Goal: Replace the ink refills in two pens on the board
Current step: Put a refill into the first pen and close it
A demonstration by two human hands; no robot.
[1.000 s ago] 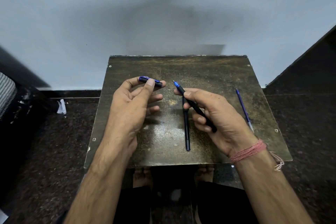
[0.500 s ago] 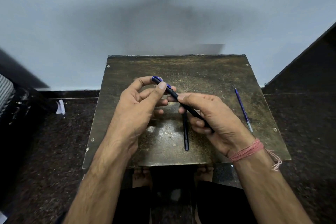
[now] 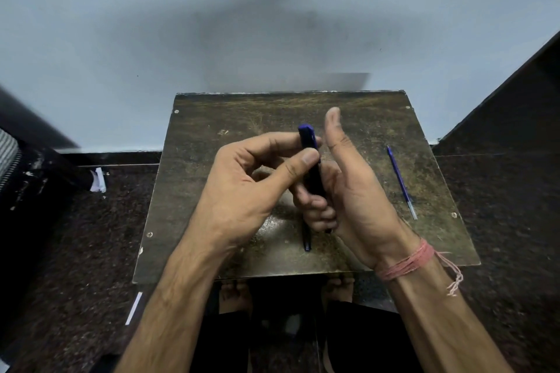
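Above the middle of the board [image 3: 212, 136], the person holds a dark blue pen [image 3: 312, 169] nearly upright between both hands. The left hand [image 3: 245, 188] pinches the upper part of the pen: the thumb tip presses its near side just below the blue cap end, and the forefinger curls round the far side. The cap end sticks out above these two fingers. The right hand [image 3: 348, 191] grips the lower part of the pen; its fingers curl round the barrel from behind, while the thumb stands straight up, free of the pen, just to the right of the cap end. The bottom tip of the pen is hidden behind the right hand's curled fingers.

A second pen [image 3: 307, 239] lies flat on the board under the hands, with only its near end showing towards the board's near edge. A thin blue refill [image 3: 401, 182] lies on the board near its right edge, well apart from both hands. A pink thread [image 3: 407, 263] is wound round the right wrist.
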